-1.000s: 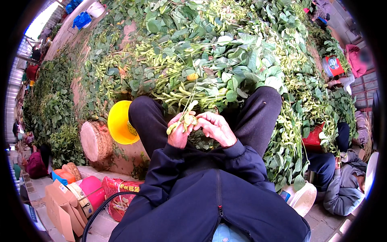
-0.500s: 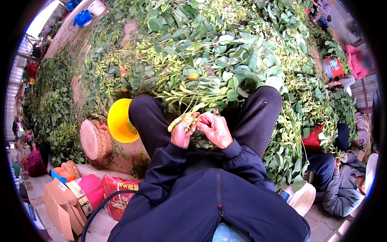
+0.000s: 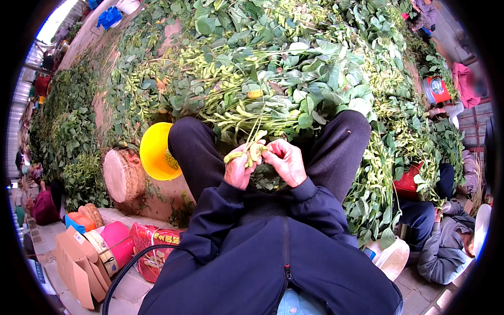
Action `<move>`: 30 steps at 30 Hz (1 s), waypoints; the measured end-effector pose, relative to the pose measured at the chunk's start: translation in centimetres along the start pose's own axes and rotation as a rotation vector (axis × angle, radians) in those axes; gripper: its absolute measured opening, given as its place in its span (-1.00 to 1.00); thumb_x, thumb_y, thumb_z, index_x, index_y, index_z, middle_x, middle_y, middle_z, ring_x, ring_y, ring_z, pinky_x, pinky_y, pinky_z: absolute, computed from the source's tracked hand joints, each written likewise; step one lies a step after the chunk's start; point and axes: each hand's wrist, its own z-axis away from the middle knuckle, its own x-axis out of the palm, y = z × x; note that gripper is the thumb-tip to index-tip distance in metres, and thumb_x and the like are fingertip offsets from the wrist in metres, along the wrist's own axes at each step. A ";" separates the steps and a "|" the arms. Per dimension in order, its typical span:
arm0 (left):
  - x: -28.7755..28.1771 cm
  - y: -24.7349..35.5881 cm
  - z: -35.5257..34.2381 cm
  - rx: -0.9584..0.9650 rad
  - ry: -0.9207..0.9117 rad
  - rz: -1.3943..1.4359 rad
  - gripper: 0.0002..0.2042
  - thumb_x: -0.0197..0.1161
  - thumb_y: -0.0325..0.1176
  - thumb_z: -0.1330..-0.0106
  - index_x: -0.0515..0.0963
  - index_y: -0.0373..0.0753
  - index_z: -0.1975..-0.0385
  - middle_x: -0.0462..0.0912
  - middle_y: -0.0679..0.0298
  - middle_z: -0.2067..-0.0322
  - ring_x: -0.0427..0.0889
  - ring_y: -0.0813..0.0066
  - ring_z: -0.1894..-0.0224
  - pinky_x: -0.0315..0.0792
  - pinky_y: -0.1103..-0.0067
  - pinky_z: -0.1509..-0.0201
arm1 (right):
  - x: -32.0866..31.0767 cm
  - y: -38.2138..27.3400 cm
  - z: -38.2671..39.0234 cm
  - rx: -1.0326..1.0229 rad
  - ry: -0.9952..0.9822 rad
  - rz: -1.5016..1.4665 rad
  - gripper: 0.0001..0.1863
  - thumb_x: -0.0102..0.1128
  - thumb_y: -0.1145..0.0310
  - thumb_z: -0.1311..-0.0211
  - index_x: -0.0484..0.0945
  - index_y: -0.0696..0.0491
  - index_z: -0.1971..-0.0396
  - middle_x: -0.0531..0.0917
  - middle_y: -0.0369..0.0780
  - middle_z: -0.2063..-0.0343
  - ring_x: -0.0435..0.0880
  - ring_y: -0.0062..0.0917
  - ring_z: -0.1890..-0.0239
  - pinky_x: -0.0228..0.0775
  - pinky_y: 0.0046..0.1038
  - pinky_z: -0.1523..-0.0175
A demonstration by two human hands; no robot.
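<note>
Corrugated metal wall (image 3: pixel 21 107) far left, glare (image 3: pixel 52 23) at its top. Grey panelled wall (image 3: pixel 478 123) right, reddish lines. Grey paving (image 3: pixel 420 298) near side, brown ground (image 3: pixel 156 205) beyond. Straw stool (image 3: pixel 122 176) on its edge, left.

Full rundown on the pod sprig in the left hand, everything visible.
The pod sprig is a cluster of plump, curved, pale-green pods on thin stems that extend up the picture, over the leafy pile. The left hand holds it between the knees; one pod sticks out leftward above its fingers. The right hand has its fingertips at the right side; exact contact there is too small to tell.
</note>
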 end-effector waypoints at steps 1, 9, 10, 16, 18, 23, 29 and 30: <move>-0.1 0.0 -0.1 -0.006 -0.013 -0.028 -0.63 0.01 -0.26 -0.45 0.53 -0.40 -0.06 0.62 0.36 0.35 0.41 0.78 0.50 0.18 0.85 0.53 | -0.6 1.2 -0.2 -0.027 0.008 -0.021 -0.90 0.33 0.55 -0.21 0.55 0.16 0.38 0.48 -0.46 0.52 0.36 -0.82 0.45 0.32 -0.64 0.35; -0.6 1.7 0.2 -0.079 0.139 -0.074 -0.75 0.22 -0.46 -0.38 0.60 -0.42 0.01 0.56 0.42 0.45 0.33 0.80 0.59 0.15 0.84 0.58 | -7.4 -8.7 2.0 -0.244 0.162 -0.109 -0.82 0.26 0.36 -0.29 0.56 0.14 0.21 0.62 -0.33 0.50 0.35 -0.82 0.65 0.17 -0.72 0.52; -1.0 1.6 0.3 -0.075 0.143 -0.119 -0.76 0.23 -0.46 -0.38 0.61 -0.41 0.02 0.57 0.42 0.46 0.33 0.80 0.59 0.17 0.83 0.58 | -9.2 -9.9 2.4 -0.334 0.166 -0.099 -0.79 0.25 0.33 -0.29 0.56 0.14 0.18 0.62 -0.31 0.50 0.33 -0.81 0.68 0.17 -0.72 0.53; -1.5 1.7 0.1 -0.121 0.030 -0.130 -0.77 0.23 -0.44 -0.39 0.63 -0.38 0.04 0.58 0.37 0.48 0.36 0.78 0.63 0.18 0.80 0.61 | -26.4 -12.7 8.3 -0.519 0.562 -0.491 -0.76 0.21 0.26 -0.35 0.48 0.07 0.13 0.45 -0.41 0.55 0.21 -0.85 0.71 0.02 -0.71 0.62; -1.6 2.5 0.2 -0.058 0.061 -0.135 -0.77 0.19 -0.44 -0.42 0.61 -0.41 0.02 0.56 0.37 0.49 0.30 0.81 0.64 0.16 0.82 0.61 | -32.4 -11.0 12.6 -0.545 0.295 -0.573 -0.77 0.15 0.28 -0.43 0.50 0.11 0.08 0.53 -0.33 0.43 0.34 -0.82 0.55 0.10 -0.73 0.53; -6.4 7.7 0.8 0.263 0.237 0.057 -0.73 0.11 -0.43 -0.47 0.52 -0.40 -0.07 0.52 0.37 0.46 0.16 0.88 0.69 -0.03 0.83 0.74 | -33.2 4.5 23.9 -0.062 1.109 0.112 -0.80 0.23 0.25 -0.36 0.46 -0.01 0.42 0.55 -0.37 0.62 0.15 -0.82 0.80 -0.13 -0.64 0.74; -18.0 14.1 2.3 0.528 0.690 0.066 -0.74 0.14 -0.41 -0.46 0.54 -0.34 -0.06 0.50 0.39 0.48 0.22 0.83 0.67 0.00 0.85 0.69 | -28.5 12.3 32.0 0.747 0.750 0.250 -0.79 0.26 0.26 -0.28 0.55 0.07 0.46 0.70 -0.24 0.56 0.34 -0.76 0.77 0.09 -0.63 0.71; -20.8 13.8 1.9 0.537 0.813 0.017 -0.74 0.16 -0.39 -0.46 0.55 -0.33 -0.05 0.48 0.40 0.49 0.23 0.84 0.66 -0.02 0.85 0.69 | -28.1 11.8 32.0 0.859 0.600 0.242 -0.77 0.27 0.25 -0.27 0.56 0.09 0.49 0.71 -0.23 0.57 0.37 -0.74 0.77 0.10 -0.62 0.71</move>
